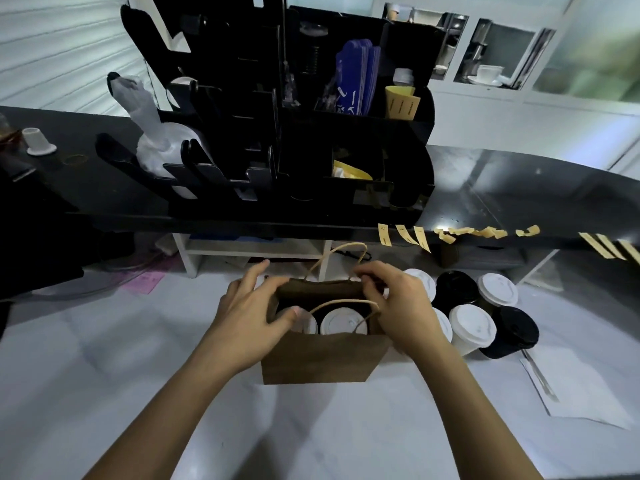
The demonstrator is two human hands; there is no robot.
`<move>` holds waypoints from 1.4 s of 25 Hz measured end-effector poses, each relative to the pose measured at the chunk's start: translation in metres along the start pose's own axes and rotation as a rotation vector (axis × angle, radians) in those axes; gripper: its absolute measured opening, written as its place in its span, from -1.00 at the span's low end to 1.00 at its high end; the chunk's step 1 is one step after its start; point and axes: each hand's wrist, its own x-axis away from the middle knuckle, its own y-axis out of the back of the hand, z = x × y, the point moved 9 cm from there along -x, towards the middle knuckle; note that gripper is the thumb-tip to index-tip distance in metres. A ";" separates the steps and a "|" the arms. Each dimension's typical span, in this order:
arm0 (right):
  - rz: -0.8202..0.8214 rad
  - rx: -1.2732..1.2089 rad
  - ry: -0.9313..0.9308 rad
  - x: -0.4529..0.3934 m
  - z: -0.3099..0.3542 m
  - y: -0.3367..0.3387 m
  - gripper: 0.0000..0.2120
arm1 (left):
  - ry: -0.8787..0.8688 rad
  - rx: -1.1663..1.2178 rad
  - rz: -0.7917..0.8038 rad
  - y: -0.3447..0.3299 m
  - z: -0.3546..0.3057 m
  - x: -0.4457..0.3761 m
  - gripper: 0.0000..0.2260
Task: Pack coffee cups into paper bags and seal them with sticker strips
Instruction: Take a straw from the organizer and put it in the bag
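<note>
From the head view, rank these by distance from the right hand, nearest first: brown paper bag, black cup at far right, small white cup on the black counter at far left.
1. Brown paper bag: the right hand grips its right rim.
2. Black cup: on the white table, right of the hand.
3. Small white cup: far left on the black counter.

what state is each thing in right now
bag: upright, open, unsealed, two white-lidded cups inside
left hand: grips bag's left rim
right hand: grips bag's right rim
cups: upright, lidded, beside the bag
sticker strips: hanging off the counter edge, unused
</note>
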 end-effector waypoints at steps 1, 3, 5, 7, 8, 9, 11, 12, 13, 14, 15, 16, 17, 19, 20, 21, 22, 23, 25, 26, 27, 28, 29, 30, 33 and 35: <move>-0.029 -0.001 -0.012 0.002 -0.001 0.006 -0.80 | -0.029 0.011 -0.012 0.004 -0.006 0.001 -0.53; -0.066 -0.006 -0.031 0.007 -0.003 0.016 -0.81 | -0.090 0.031 -0.042 0.011 -0.019 0.004 -0.56; -0.098 -0.019 -0.061 0.015 -0.005 0.023 -0.82 | -0.155 0.053 -0.063 0.018 -0.032 0.006 -0.59; -0.126 -0.018 -0.081 0.024 -0.005 0.028 -0.81 | -0.208 0.070 -0.069 0.024 -0.046 0.007 -0.60; -0.137 -0.015 -0.088 0.029 -0.005 0.030 -0.80 | -0.235 0.077 -0.068 0.027 -0.053 0.008 -0.60; -0.146 -0.013 -0.095 0.033 -0.005 0.032 -0.79 | -0.264 0.082 -0.068 0.029 -0.061 0.008 -0.59; -0.170 -0.006 -0.117 0.042 -0.007 0.038 -0.78 | -0.316 0.091 -0.066 0.033 -0.076 0.008 -0.56; -0.184 -0.003 -0.127 0.046 -0.008 0.042 -0.78 | -0.336 0.093 -0.063 0.034 -0.082 0.008 -0.55; -0.200 0.000 -0.138 0.050 -0.010 0.046 -0.78 | -0.355 0.094 -0.057 0.033 -0.089 0.008 -0.55; -0.213 -0.001 -0.148 0.054 -0.011 0.049 -0.78 | -0.372 0.093 -0.053 0.033 -0.095 0.008 -0.55; -0.226 -0.004 -0.157 0.058 -0.012 0.053 -0.78 | -0.391 0.091 -0.046 0.031 -0.102 0.009 -0.55; -0.244 -0.006 -0.166 0.062 -0.013 0.058 -0.78 | -0.412 0.089 -0.037 0.029 -0.108 0.010 -0.56; -0.263 -0.008 -0.172 0.065 -0.014 0.063 -0.78 | -0.431 0.086 -0.030 0.027 -0.114 0.010 -0.56; -0.290 -0.010 -0.195 0.069 -0.019 0.073 -0.79 | -0.456 0.074 -0.029 0.023 -0.125 0.009 -0.58; -0.295 -0.007 -0.210 0.070 -0.022 0.077 -0.80 | -0.458 0.067 -0.031 0.021 -0.130 0.007 -0.60; -0.296 0.001 -0.222 0.071 -0.026 0.083 -0.80 | -0.456 0.061 -0.031 0.018 -0.134 0.005 -0.61; -0.299 0.012 -0.229 0.071 -0.031 0.087 -0.80 | -0.455 0.055 -0.031 0.015 -0.138 0.003 -0.62; -0.303 0.025 -0.233 0.071 -0.036 0.092 -0.80 | -0.457 0.053 -0.033 0.012 -0.143 0.002 -0.62; -0.315 0.037 -0.234 0.072 -0.046 0.101 -0.78 | -0.470 0.052 -0.042 0.004 -0.155 -0.001 -0.64; -0.321 0.033 -0.238 0.072 -0.053 0.106 -0.76 | -0.475 0.053 -0.045 -0.001 -0.163 -0.004 -0.66; -0.329 0.029 -0.241 0.074 -0.060 0.110 -0.75 | -0.477 0.055 -0.052 -0.005 -0.170 -0.006 -0.67; -0.337 0.027 -0.242 0.075 -0.068 0.116 -0.75 | -0.478 0.060 -0.061 -0.010 -0.178 -0.008 -0.69; -0.340 0.027 -0.239 0.077 -0.076 0.122 -0.77 | -0.479 0.066 -0.074 -0.013 -0.187 -0.011 -0.71; -0.335 0.026 -0.239 0.078 -0.085 0.127 -0.79 | -0.483 0.068 -0.086 -0.017 -0.196 -0.014 -0.72; -0.305 0.017 -0.253 0.080 -0.118 0.142 -0.81 | -0.505 0.062 -0.118 -0.033 -0.224 -0.020 -0.76; -0.296 -0.003 -0.264 0.081 -0.140 0.151 -0.81 | -0.506 0.061 -0.106 -0.050 -0.240 -0.022 -0.78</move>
